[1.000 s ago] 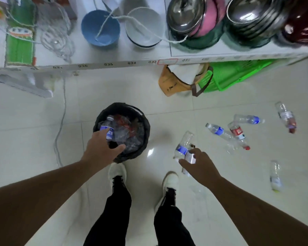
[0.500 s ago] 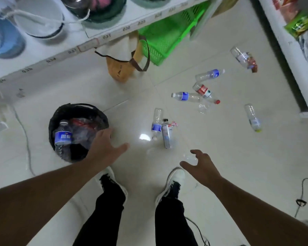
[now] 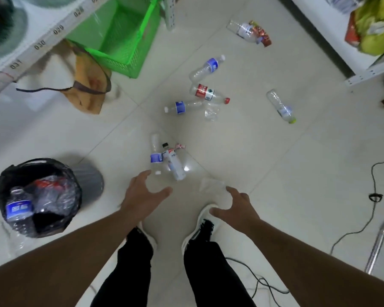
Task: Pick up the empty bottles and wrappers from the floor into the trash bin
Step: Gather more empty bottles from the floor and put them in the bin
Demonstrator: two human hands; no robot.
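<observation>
The trash bin (image 3: 91, 176), lined with a black bag, stands on the floor at the left with bottles and wrappers inside. My left hand (image 3: 140, 193) is open, fingers spread, just below a clear bottle with a blue label (image 3: 155, 151) and a small carton (image 3: 175, 166) lying side by side. My right hand (image 3: 235, 207) is open too, beside a clear wrapper (image 3: 211, 185). Farther off lie a blue-label bottle (image 3: 184, 106), a red-label bottle (image 3: 206, 92), another blue-label bottle (image 3: 206, 67), a green-capped bottle (image 3: 279, 105) and a bottle with a red wrapper (image 3: 248, 32).
A green basket (image 3: 122, 36) and a brown bag (image 3: 87, 85) sit under the white shelf (image 3: 38, 45) at upper left. Another shelf (image 3: 372, 67) stands at upper right. A black cable (image 3: 372, 196) and a metal pipe (image 3: 379, 242) lie at right. My feet are below my hands.
The view has swung right, so the bin sits farther left. My left hand left the bin and moved toward the nearest bottle and carton; both hands reach lower toward the floor.
</observation>
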